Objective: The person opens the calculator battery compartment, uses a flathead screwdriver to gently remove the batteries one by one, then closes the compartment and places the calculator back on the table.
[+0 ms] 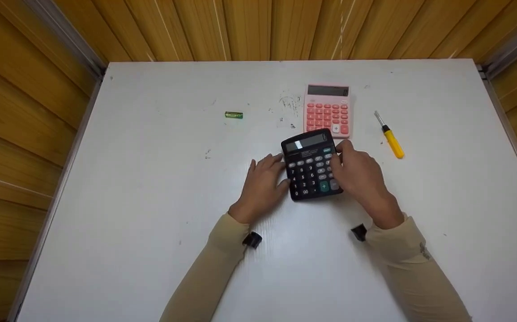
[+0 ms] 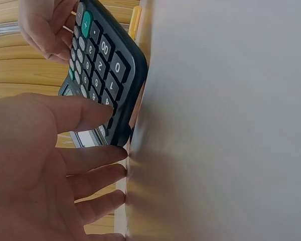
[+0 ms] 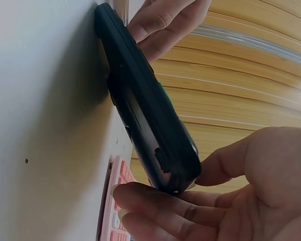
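Note:
A black calculator [image 1: 304, 179] is held tilted over the white table, its right side raised and its left side low. The right hand [image 1: 363, 176] pinches its right edge, thumb on top and fingers beneath, as the right wrist view shows at the calculator's side [image 3: 150, 120]. Beside the left edge lies the left hand [image 1: 260, 188], its thumb touching the calculator and its fingers extended; in the left wrist view the fingertips of this hand [image 2: 45, 160] rest on the table. The display shows a digit at its right end.
Just behind the black calculator lies a pink calculator [image 1: 327, 109]. A green battery [image 1: 234, 115] is at the back left of the hands. To the right lies a screwdriver with a yellow handle [image 1: 393, 144]. Wood-patterned panels [image 1: 249, 31] stand behind the table [image 1: 151, 156].

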`<move>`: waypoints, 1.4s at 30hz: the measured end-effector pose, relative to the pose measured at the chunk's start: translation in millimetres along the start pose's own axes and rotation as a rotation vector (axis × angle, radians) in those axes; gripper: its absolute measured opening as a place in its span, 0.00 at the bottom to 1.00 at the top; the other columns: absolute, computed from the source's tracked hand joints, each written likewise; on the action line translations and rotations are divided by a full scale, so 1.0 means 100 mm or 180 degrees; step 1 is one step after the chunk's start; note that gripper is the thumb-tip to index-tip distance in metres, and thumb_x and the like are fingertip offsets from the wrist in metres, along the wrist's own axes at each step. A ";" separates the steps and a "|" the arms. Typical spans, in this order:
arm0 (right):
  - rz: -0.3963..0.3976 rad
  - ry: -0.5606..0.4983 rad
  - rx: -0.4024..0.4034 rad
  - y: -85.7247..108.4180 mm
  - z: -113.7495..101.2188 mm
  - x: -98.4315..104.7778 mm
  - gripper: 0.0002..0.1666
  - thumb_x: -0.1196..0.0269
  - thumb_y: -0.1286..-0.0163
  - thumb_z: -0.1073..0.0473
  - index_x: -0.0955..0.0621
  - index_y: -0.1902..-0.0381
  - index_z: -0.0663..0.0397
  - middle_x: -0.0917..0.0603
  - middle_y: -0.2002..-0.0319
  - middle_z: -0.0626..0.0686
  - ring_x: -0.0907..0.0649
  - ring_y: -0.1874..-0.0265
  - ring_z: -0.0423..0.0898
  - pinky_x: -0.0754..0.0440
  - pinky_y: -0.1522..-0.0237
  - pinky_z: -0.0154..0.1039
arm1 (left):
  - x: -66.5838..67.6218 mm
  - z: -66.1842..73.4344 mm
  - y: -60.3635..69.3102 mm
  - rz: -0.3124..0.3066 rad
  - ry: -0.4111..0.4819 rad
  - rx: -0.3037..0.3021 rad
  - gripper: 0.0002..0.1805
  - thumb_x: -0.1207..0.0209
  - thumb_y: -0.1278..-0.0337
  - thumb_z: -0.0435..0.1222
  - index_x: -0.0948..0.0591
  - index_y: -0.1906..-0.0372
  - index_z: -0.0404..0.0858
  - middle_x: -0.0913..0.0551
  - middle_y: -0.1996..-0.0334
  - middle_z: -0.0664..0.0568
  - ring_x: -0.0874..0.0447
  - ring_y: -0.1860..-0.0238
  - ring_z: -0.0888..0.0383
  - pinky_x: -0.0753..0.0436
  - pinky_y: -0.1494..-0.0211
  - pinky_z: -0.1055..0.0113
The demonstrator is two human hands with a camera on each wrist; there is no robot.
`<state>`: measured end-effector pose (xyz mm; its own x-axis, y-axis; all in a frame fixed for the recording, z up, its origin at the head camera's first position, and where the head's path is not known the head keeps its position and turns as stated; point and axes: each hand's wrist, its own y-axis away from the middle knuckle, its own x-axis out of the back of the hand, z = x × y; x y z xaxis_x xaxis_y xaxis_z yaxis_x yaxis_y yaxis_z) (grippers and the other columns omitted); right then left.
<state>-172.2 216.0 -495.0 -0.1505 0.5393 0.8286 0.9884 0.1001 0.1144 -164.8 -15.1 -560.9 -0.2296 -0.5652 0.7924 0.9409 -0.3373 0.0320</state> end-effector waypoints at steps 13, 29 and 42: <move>-0.0127 0.0209 0.0026 0.00 0.01 0.03 0.20 0.48 0.18 0.61 0.25 0.39 0.74 0.12 0.56 0.69 0.16 0.66 0.58 0.20 0.64 0.55 | 0.01 0.01 -0.01 0.0008 -0.0057 0.0021 0.27 0.38 0.24 0.42 0.22 0.27 0.37 0.29 0.23 0.48 0.39 0.20 0.45 0.52 0.18 0.39; -0.0105 0.0800 0.0199 0.01 0.03 -0.04 0.26 0.48 0.22 0.63 0.26 0.35 0.78 0.22 0.48 0.74 0.21 0.56 0.67 0.20 0.59 0.65 | 0.00 -0.01 -0.01 0.0096 -0.0131 0.0070 0.22 0.39 0.23 0.42 0.19 0.33 0.36 0.27 0.25 0.47 0.37 0.21 0.46 0.47 0.18 0.41; -0.0335 0.0770 0.0054 -0.02 0.09 -0.10 0.27 0.48 0.21 0.61 0.28 0.32 0.77 0.26 0.44 0.76 0.22 0.52 0.68 0.20 0.53 0.67 | 0.00 0.01 0.00 0.0120 -0.0209 0.0216 0.21 0.42 0.20 0.44 0.19 0.33 0.38 0.28 0.24 0.49 0.38 0.20 0.46 0.51 0.20 0.34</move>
<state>-173.3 218.0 -509.0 -0.2411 0.3098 0.9197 0.9667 0.1603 0.1995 -164.9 -14.6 -560.7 -0.1790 -0.5253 0.8319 0.9637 -0.2637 0.0408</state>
